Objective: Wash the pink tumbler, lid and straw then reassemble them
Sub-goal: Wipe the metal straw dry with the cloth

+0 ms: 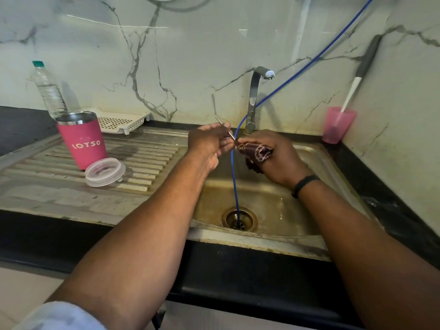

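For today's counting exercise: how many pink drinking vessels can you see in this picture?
2: the pink tumbler stands on the draining board, and a translucent pink cup sits in the corner right of the faucet.

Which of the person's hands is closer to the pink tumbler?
Left. The left hand is over the sink's edge, right of the pink tumbler; the right hand is farther right.

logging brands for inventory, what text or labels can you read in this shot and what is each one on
"LOTSO" in pale letters on the side of the pink tumbler, which stands upright on the draining board.
The plastic water bottle behind it shows no label that can be read.
No text shows on the clear lid, the pink cup or the tap.
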